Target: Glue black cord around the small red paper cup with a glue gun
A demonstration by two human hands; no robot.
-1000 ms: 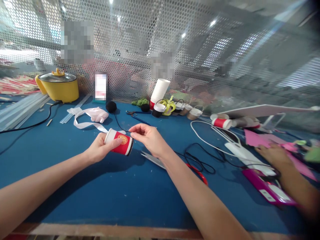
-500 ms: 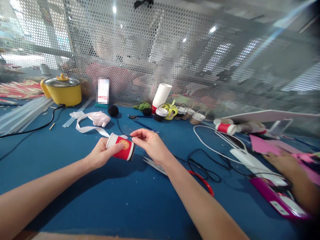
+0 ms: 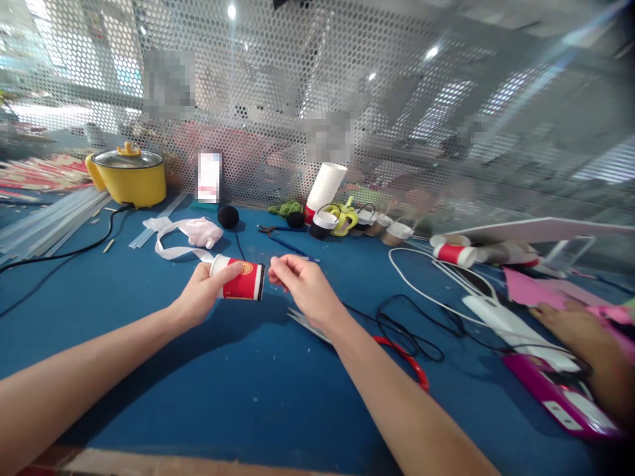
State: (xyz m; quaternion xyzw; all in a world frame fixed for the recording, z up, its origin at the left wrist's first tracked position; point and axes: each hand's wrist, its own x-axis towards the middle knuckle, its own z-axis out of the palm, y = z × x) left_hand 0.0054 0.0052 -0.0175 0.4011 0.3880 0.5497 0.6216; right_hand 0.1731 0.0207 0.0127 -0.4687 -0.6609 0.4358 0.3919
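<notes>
left hand (image 3: 198, 299) grips cup (image 3: 239, 280) sideways; right hand (image 3: 297, 285) pinches near its rim (contents unclear). keep cup steady.

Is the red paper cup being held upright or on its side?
On its side. The left hand holds the red paper cup lying level above the blue table, its white rim toward the left and its base toward the right hand.

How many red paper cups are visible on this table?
2: one red cup held sideways in the left hand, another red cup lying far right. More may hide in the white stack.
</notes>
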